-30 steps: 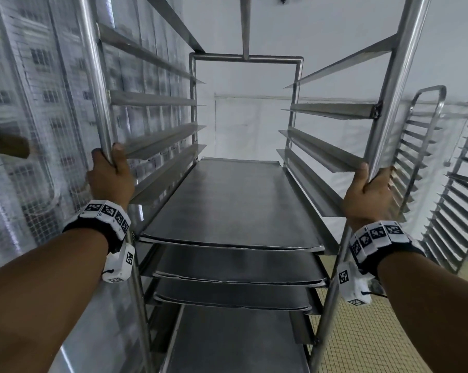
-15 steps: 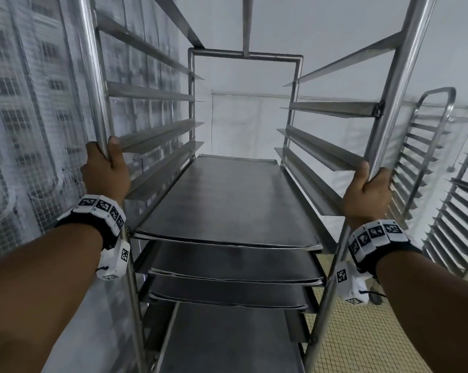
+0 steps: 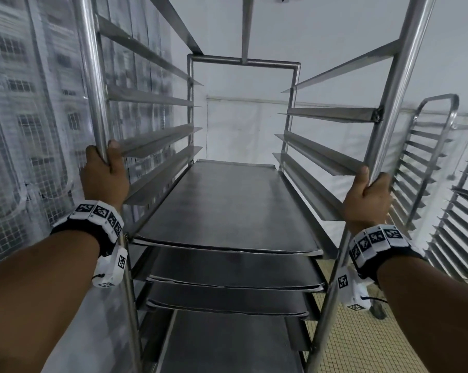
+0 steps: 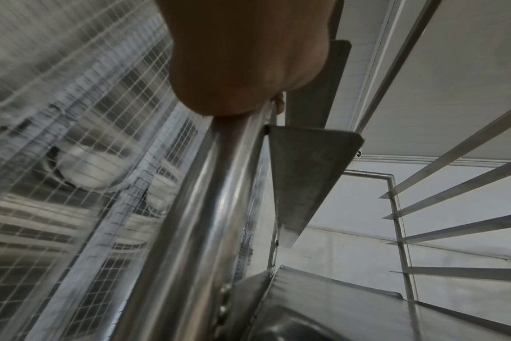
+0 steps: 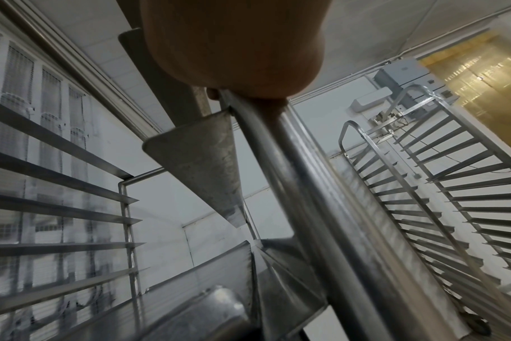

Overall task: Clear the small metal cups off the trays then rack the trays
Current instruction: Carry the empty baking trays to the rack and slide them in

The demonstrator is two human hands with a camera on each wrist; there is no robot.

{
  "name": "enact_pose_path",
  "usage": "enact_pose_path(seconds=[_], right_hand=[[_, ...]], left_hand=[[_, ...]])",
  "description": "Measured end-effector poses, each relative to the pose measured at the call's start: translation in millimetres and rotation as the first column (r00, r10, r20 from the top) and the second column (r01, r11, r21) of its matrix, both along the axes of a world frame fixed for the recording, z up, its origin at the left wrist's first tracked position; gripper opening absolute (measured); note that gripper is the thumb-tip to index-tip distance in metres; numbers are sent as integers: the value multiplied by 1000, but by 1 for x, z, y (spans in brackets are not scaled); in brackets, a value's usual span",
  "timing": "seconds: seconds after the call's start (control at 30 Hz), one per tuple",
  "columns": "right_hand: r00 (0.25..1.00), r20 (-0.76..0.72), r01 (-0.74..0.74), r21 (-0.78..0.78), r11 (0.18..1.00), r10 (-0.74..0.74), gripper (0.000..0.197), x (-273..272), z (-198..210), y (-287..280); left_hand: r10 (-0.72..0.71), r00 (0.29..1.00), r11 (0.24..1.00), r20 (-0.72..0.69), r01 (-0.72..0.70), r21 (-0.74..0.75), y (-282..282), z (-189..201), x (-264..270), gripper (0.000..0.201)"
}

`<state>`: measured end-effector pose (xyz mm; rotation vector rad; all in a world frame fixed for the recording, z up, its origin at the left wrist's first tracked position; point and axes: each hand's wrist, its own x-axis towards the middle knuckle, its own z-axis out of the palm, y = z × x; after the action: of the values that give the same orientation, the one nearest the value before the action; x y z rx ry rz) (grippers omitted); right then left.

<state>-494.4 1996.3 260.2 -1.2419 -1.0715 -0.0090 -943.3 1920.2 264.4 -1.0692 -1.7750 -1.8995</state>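
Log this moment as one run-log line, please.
left hand: grips rack front-left post | right hand: grips front-right post | trays: racked, no cups visible

Two bare tray racks (image 3: 426, 184) beside a tiled floor (image 3: 362, 345)

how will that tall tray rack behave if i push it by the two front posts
The rack probably rolls easily: a caster shows by the tiled floor. It is tall and narrow, so it may sway or tip. The trays sit loose on the rails and may rattle. Both hands grip smooth, possibly slippery posts.
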Motion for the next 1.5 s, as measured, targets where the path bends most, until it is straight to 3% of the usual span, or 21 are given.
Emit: enact_pose_path(seconds=[0.17, 0.6, 1.5], right_hand=[[1000, -14, 10, 18, 1000, -9, 51, -5, -1, 33], [999, 10, 46, 46, 998, -46, 51, -21, -1, 123], [996, -22, 91, 14, 996, -91, 47, -57, 5, 280]], left_hand=[[-11, 1000, 1000, 1, 11, 1, 35, -2, -4, 52], [-54, 998, 998, 12, 54, 18, 143, -4, -27, 61], [-135, 989, 991, 53, 135, 6, 323, 5, -54, 50]])
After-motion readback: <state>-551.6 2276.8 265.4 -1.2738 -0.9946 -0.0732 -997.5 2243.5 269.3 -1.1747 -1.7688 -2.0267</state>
